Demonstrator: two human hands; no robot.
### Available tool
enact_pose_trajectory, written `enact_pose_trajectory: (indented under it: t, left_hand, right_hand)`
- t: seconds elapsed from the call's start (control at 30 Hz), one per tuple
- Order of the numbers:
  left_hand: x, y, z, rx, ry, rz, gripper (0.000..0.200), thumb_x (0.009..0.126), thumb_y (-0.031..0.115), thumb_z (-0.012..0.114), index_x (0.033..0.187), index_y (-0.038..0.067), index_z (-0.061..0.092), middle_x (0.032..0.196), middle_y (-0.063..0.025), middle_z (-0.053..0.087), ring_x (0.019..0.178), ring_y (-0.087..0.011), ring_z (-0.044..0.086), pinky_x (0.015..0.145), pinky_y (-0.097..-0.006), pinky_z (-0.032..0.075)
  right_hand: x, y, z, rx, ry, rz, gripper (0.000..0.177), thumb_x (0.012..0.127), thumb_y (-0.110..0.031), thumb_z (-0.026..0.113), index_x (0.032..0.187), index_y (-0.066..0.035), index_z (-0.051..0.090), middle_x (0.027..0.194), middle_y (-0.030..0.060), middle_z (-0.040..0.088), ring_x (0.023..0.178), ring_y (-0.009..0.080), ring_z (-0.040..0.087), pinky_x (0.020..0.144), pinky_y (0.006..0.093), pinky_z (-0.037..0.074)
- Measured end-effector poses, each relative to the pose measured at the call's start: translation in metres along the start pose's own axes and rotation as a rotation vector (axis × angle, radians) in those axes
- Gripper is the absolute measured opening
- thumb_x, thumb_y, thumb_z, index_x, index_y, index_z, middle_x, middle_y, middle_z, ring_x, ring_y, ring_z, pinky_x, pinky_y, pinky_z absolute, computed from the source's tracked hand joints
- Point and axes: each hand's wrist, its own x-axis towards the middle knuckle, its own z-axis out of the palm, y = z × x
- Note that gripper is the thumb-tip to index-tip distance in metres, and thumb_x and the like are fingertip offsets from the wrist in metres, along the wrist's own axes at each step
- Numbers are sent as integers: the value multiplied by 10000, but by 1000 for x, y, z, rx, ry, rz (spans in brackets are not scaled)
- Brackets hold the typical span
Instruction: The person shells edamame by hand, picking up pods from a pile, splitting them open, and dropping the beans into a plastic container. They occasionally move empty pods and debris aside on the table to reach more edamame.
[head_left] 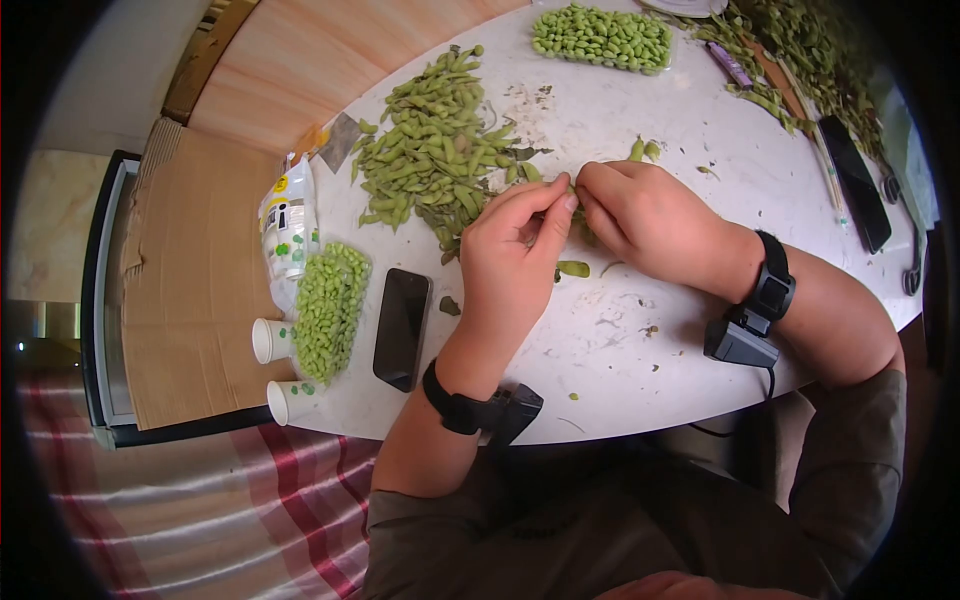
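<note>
My left hand [515,240] and my right hand [655,215] meet above the table, thumbs and fingertips pinched together. Between them a small bit of green soybean pod shows; the fingers cover most of it. Just to the left of my hands lies a heap of green soybean pods [430,140], spread over the white table [600,390]. A single pod piece [573,269] rests below my fingertips. Past my right hand are a few more pods [640,150]. Shelled beans fill a clear tray [600,38] at the far edge and a second tray of beans [333,310] on the left.
A black phone [402,330] lies left of my left forearm. Two paper cups [285,402] and a white snack bag [288,225] stand at the left edge. On the right are another dark phone [855,185], a purple packet [728,65] and leafy stalks [820,50].
</note>
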Motion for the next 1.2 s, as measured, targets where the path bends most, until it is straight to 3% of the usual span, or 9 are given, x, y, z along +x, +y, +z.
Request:
enact_pose_trajectory:
  t: [0.2,0.5,0.57,0.7,0.8,0.87,0.9,1.1,1.2]
  left_hand:
    - [6,-6,-9,-161,-128,-57,285,987,-7,674,1262,-76,657,1115,-93,687,849,-88,638,721,-229,545]
    - [7,-1,-12,-27,-51,-54,134,947,-70,606,1081,-60,613,985,-94,677,820,-89,632,671,-223,507]
    - [10,5,-14,-527,57,-277,143,932,-49,520,1062,-19,574,901,-55,624,736,-88,572,597,-222,447]
    - [12,6,-25,-837,-6,-435,191,911,-35,457,1063,12,563,833,-11,528,691,-93,500,558,-225,393]
    - [11,11,-20,-785,-175,-570,82,964,-9,550,1038,23,559,817,30,446,736,-41,461,554,-220,372]
    - [4,0,-4,-226,-172,-121,185,959,136,740,987,47,581,733,76,379,625,-44,340,528,-221,296]
    - [4,2,-6,-154,-175,-128,279,921,190,808,935,27,580,714,61,374,639,-63,336,541,-238,308]
    - [8,-4,-14,207,-158,122,242,934,117,765,853,6,567,689,-5,383,626,-95,367,543,-286,342]
    - [5,0,-12,114,-163,-17,205,958,92,722,863,2,564,682,18,412,618,-88,364,536,-277,346]
  right_hand:
    - [2,2,-1,108,-8,11,94,961,-72,576,967,21,569,821,210,609,769,438,604,694,495,492]
    - [4,2,2,48,16,-158,113,919,-93,630,911,12,589,764,197,619,738,421,630,691,500,513]
    - [3,4,3,-14,27,-122,107,893,-85,658,946,-1,618,793,172,626,775,398,639,703,483,521]
    - [6,5,4,-3,169,-83,117,884,-74,672,975,-9,637,843,160,629,834,378,639,718,461,525]
    - [10,3,0,1,268,-204,127,912,-16,656,1037,-4,636,935,159,615,788,349,615,726,416,519]
    - [8,-3,-3,108,245,-63,96,928,-70,665,994,-3,645,877,165,631,858,380,632,737,445,526]
    - [8,-2,-3,108,245,-62,96,928,-70,665,994,-3,645,877,165,631,858,380,632,737,445,526]
    - [7,0,-1,154,175,-38,107,943,-85,674,966,14,640,898,186,648,839,399,634,741,456,522]
    - [8,-2,-1,149,170,-52,104,949,-84,669,975,12,639,897,189,645,845,402,633,746,456,522]
